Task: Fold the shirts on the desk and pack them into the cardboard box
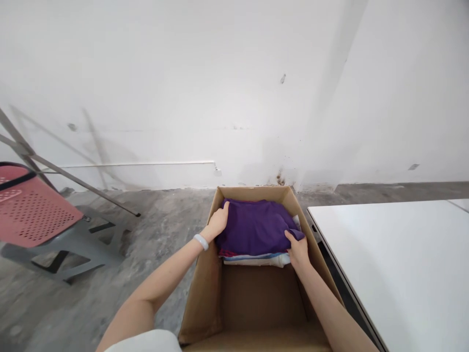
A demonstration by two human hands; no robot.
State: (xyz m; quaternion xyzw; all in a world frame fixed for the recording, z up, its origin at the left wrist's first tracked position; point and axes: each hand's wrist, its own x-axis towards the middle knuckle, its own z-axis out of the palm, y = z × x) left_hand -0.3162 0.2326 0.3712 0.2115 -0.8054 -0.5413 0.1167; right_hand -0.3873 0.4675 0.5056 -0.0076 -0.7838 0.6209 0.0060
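Note:
An open cardboard box [205, 293] stands on the floor in front of me. In its far half lies a stack of folded clothes, with a purple garment [256, 226] on top and white and blue pieces [256, 259] under it. My left hand [218, 222] rests on the purple garment's left edge, fingers curled round it. My right hand [298, 250] grips the stack's near right corner, fingers closed on the purple cloth. A pale bracelet [201, 241] sits on my left wrist.
A white table [403, 264] stands close to the box on the right. At the far left is a red perforated chair seat [32, 210] on a grey frame [73, 244]. A white wall [234, 98] runs behind the box. The floor is grey concrete.

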